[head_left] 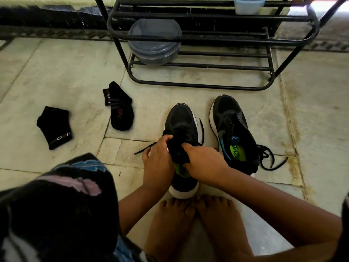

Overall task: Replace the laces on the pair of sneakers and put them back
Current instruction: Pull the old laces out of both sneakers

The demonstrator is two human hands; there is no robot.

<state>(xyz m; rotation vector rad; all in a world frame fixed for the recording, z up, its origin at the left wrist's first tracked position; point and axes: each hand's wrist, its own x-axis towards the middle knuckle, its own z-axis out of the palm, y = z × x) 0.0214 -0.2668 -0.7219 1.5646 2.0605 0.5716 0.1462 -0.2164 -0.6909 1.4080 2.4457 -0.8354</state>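
While crouched over a pale stone-tiled floor point(66, 72), works on the black mesh sneaker with a white sole point(182, 118) standing toe-away just ahead of two bare feet point(196, 224). Grips the tongue area of that sneaker with the left hand point(157, 161), fingers curled over the top edge near the eyelets. Pinches the dark material at the shoe's opening with the right hand point(203, 161), fingers bent down into it, the green insole showing just below. Trails a thin black lace point(145, 148) out to the left of the shoe across the tile, with another end lying along the shoe's right side.

Shows, just to the right and apart from the first, a second black sneaker with grey panels and a green-and-blue insole point(234, 133), toe also pointing away, its loosened black laces point(268, 157) spilling in loops onto the floor at the right of its heel.

Leaves two black ankle socks on the floor to the left, well apart from the shoes: one with orange lettering point(120, 108) nearer, one folded flat point(54, 127) farther left. Faces a black metal tube rack point(198, 86) standing beyond the sneakers, holding a round grey lidded plastic container point(154, 42) on its low shelf and a pale blue plastic tub point(247, 4) higher up. Fills the lower left with dark patterned clothing point(56, 205).
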